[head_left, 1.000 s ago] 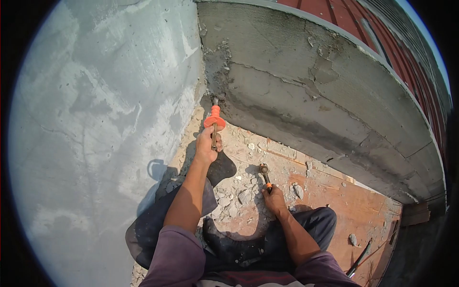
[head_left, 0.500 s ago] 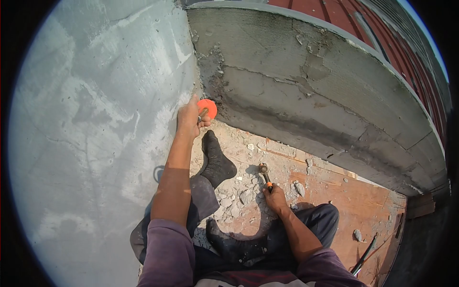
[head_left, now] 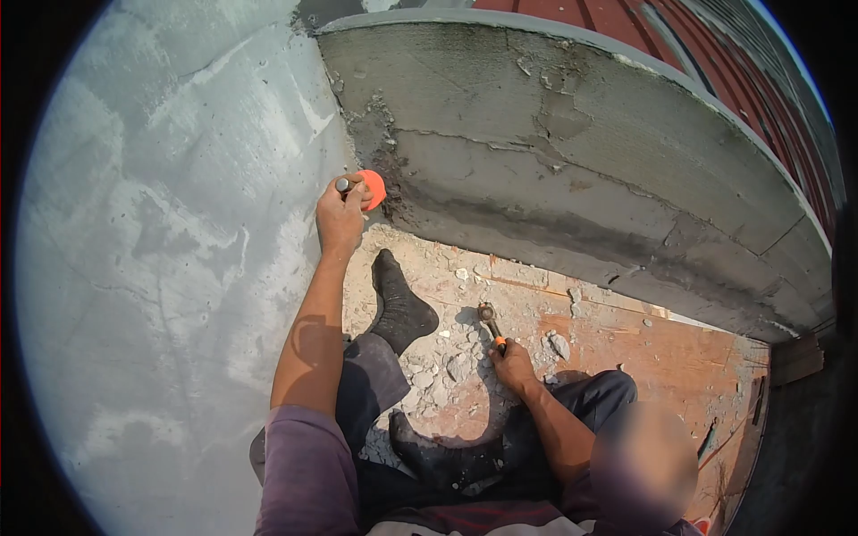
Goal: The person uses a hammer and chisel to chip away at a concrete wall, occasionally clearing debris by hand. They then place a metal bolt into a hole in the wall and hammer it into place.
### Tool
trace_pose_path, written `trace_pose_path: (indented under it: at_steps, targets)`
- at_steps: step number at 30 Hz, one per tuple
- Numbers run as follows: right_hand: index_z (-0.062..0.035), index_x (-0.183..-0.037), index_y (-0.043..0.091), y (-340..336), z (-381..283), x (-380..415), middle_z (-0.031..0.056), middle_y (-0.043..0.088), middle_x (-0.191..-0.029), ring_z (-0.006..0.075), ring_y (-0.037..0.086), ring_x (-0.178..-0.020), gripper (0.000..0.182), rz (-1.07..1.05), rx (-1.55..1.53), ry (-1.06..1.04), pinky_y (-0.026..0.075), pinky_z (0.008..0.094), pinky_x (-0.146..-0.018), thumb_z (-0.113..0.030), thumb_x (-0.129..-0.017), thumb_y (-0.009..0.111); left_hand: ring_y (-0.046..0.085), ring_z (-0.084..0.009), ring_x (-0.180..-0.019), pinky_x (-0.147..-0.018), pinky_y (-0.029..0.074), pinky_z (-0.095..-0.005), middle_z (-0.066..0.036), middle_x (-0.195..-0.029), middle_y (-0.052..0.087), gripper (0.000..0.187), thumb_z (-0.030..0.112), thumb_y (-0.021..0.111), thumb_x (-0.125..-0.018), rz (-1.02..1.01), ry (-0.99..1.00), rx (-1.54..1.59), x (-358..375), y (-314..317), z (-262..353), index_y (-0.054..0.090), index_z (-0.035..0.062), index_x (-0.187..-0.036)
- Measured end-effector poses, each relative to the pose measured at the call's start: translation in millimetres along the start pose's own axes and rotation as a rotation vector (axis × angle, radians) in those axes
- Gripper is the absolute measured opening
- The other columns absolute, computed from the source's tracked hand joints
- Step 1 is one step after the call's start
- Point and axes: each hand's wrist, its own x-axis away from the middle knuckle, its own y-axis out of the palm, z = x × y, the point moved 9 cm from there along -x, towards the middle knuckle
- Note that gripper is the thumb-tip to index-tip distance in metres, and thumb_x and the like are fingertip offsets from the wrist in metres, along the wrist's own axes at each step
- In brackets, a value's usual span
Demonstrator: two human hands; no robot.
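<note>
At the corner where grey wall [head_left: 161,223] meets concrete parapet [head_left: 572,170]: left hand [head_left: 340,214] raised, fingers closed round shaft of chisel [head_left: 357,188]; orange hand guard just beyond knuckles, metal striking end protruding at thumb side. Chisel tip directed into chipped, roughened joint [head_left: 380,134] between both surfaces; contact with concrete not discernible. Lower down, right hand [head_left: 516,366] resting near floor, fist closed on handle of hammer [head_left: 492,326]; hammer head lying on or just above rubble, orange section of handle visible above fingers. Loose concrete rubble [head_left: 447,366] scattered over wooden board floor [head_left: 661,357], densest between the legs. Left foot in dark sock [head_left: 400,308] stretched toward corner, below left hand; second sock [head_left: 438,456] folded close to body. Dark trousers and purple sleeves [head_left: 304,473] noted. Thin metal rod [head_left: 710,438] lying on boards at far right, well apart from both hands. Red panelling [head_left: 643,27] seen beyond parapet top.
</note>
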Motion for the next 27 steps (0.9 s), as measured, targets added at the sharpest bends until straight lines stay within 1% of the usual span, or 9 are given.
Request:
trace_pose_path:
  at_steps: [7,10,11,14,18,20,23,26,27]
  targets:
    - [0.0013,-0.102,0.06,-20,-32,11,0.0254,0.067,-0.083,0.0446,0.065,-0.081,0.033,0.019,-0.106,-0.034,0.049,0.048,-0.071,-0.03,-0.093,0.066,0.064,-0.0097,-0.075,-0.068,0.054,-0.0255,-0.003,-0.084,0.07,0.016,0.011,0.067,-0.091,-0.181,0.028,-0.221,-20,15,8,0.071,0.0028,-0.104]
    - [-0.0004,-0.098,0.057,-50,-93,17,0.0192,0.061,-0.069,0.0367,0.06,-0.062,0.03,0.12,-0.141,-0.231,0.046,0.0447,-0.059,-0.028,-0.094,0.067,0.063,-0.0084,-0.075,-0.065,0.053,-0.0241,-0.002,-0.084,0.07,0.015,0.011,0.065,-0.093,-0.245,0.041,-0.225,-29,16,4,0.071,0.0028,-0.104]
    - [-0.0016,-0.094,0.055,-70,-128,25,0.0123,0.054,-0.061,0.0246,0.05,-0.052,0.028,0.154,-0.257,-0.292,0.04,0.0389,-0.052,-0.027,-0.095,0.067,0.063,-0.0083,-0.075,-0.065,0.053,-0.0241,-0.002,-0.084,0.07,0.016,0.011,0.065,-0.093,-0.26,0.05,-0.232,-29,16,1,0.071,0.0027,-0.105]
    - [-0.0037,-0.096,0.053,-132,-227,44,0.0007,0.051,-0.066,0.0081,0.046,-0.059,0.024,0.317,-0.364,-0.677,0.039,0.0276,-0.053,-0.026,-0.101,0.061,0.063,-0.008,-0.074,-0.065,0.053,-0.0242,-0.002,-0.083,0.069,0.017,0.011,0.066,-0.093,-0.25,0.117,-0.246,-32,12,-5,0.072,0.0023,-0.105]
    - [-0.0012,-0.118,0.053,-193,-316,76,0.0054,0.058,-0.073,0.0122,0.052,-0.063,0.024,0.489,-0.283,-0.985,0.043,0.0282,-0.057,-0.016,-0.1,0.06,0.064,-0.0149,-0.073,-0.07,0.052,-0.0294,-0.011,-0.081,0.07,0.022,0.016,0.069,-0.089,-0.202,0.166,-0.196,-22,8,11,0.071,0.0013,-0.105]
    - [-0.0018,-0.115,0.054,-194,-321,66,0.0038,0.057,-0.071,0.0103,0.05,-0.062,0.023,0.392,-0.307,-0.919,0.042,0.0279,-0.056,-0.018,-0.101,0.06,0.061,-0.0082,-0.072,-0.066,0.051,-0.0247,-0.003,-0.081,0.07,0.018,0.01,0.066,-0.091,-0.202,0.183,-0.221,-17,6,18,0.071,0.002,-0.107]
    - [-0.0029,-0.11,0.054,-185,-319,51,0.0012,0.053,-0.068,0.0079,0.046,-0.061,0.022,0.31,-0.301,-0.785,0.04,0.0273,-0.054,-0.022,-0.101,0.061,0.066,-0.0258,-0.073,-0.07,0.051,-0.0343,-0.019,-0.082,0.069,0.023,0.02,0.068,-0.09,-0.168,0.186,-0.189,-16,2,19,0.068,0.0006,-0.102]
    - [-0.0035,-0.109,0.055,-178,-325,48,-0.0008,0.05,-0.066,0.0065,0.044,-0.06,0.022,0.283,-0.298,-0.722,0.039,0.0265,-0.052,-0.024,-0.102,0.06,0.064,-0.0316,-0.071,-0.069,0.05,-0.0378,-0.021,-0.081,0.067,0.023,0.02,0.067,-0.09,-0.099,0.226,-0.248,-24,2,10,0.067,0.0009,-0.102]
    - [-0.0036,-0.109,0.055,-178,-332,49,-0.0014,0.049,-0.065,0.0062,0.043,-0.059,0.022,0.279,-0.302,-0.715,0.038,0.0262,-0.052,-0.024,-0.102,0.06,0.063,-0.025,-0.072,-0.071,0.05,-0.0345,-0.016,-0.08,0.067,0.02,0.017,0.066,-0.09,-0.099,0.196,-0.267,-27,4,11,0.067,0.0004,-0.101]
